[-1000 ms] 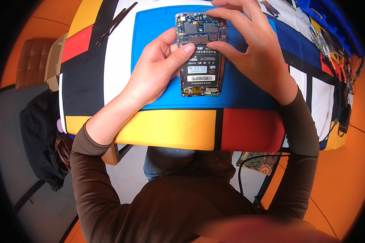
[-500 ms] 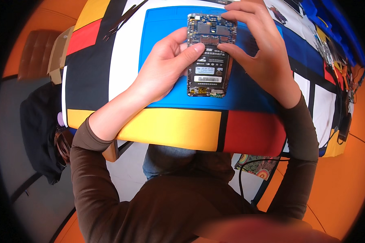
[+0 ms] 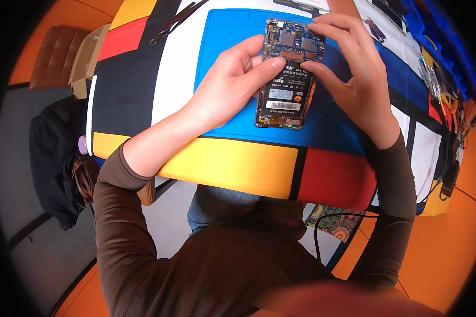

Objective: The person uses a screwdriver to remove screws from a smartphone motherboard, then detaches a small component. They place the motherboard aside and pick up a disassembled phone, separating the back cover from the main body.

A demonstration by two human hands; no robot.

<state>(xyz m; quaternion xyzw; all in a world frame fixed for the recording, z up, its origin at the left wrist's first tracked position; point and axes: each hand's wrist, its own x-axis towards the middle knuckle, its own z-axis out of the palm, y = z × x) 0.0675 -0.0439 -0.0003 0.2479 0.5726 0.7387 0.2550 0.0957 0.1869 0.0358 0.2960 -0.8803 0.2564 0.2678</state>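
1. The left hand (image 3: 232,84) is closed on the phone (image 3: 288,79), its thumb flat on the face near the left edge, about where board meets battery; the other fingers curl behind, partly hidden.
2. The right hand (image 3: 362,76) stands in a wide C: the thumb tip is at the lower right of the board (image 3: 285,38), the index tip near the top right corner. I cannot tell whether either tip presses, and it has no clear grip of its own.
3. What has just changed is slight: the right index tip seems a little nearer the corner than a second ago, while the left thumb keeps its place. I judge this a small adjustment of the hold, with the work otherwise where it was.
4. The phone is over the blue mat (image 3: 222,47), between the hands, face up and leaning slightly; board and battery (image 3: 286,92) are both exposed, both in place. Whether its lower end touches the mat is unclear.
5. Against the earlier frames, phone, mat and cloth (image 3: 227,164) all sit further right and slightly turned, which points to head movement more than to the phone travelling.
6. Further out, a white object (image 3: 316,4) now shows more fully at the top edge.
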